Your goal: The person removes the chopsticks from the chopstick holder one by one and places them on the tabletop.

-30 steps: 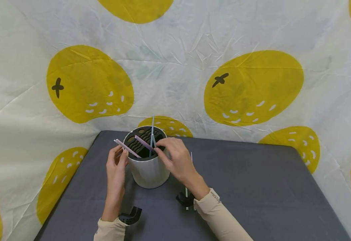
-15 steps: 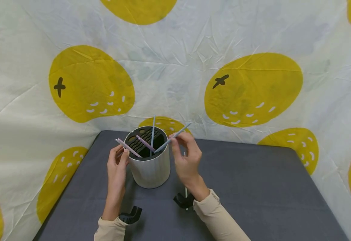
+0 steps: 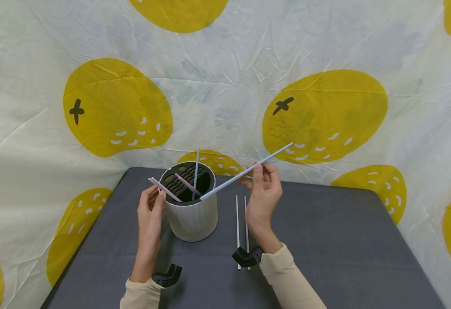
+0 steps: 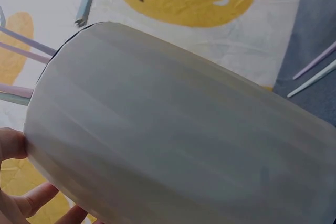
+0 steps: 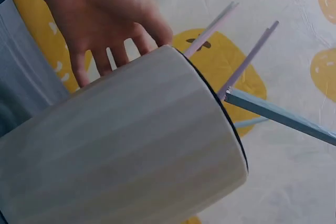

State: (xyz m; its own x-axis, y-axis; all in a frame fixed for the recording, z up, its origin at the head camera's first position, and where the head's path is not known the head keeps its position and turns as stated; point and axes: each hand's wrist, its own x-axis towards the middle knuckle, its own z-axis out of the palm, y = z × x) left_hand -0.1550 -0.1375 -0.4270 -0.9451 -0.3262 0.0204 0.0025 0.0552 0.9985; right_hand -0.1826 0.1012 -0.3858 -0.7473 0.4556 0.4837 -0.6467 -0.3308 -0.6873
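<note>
No readable text or labels

Holder (image 3: pixel 193 219) is showing a white ribbed wall with a black slotted insert. Chopstick (image 3: pixel 248 171) in the right hand (image 3: pixel 263 195) is reading pale blue; the sticks in the holder are showing lilac-pink and blue. Bench (image 3: pixel 326 249) is showing dark grey. Backdrop cloth (image 3: pixel 225 86) is showing white with yellow fruit blobs, black marks, white dashes. Sleeves are showing beige.

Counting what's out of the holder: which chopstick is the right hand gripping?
The long blue chopstick, pinched by the right hand, tip at the holder rim; the pink ones stand inside.
</note>
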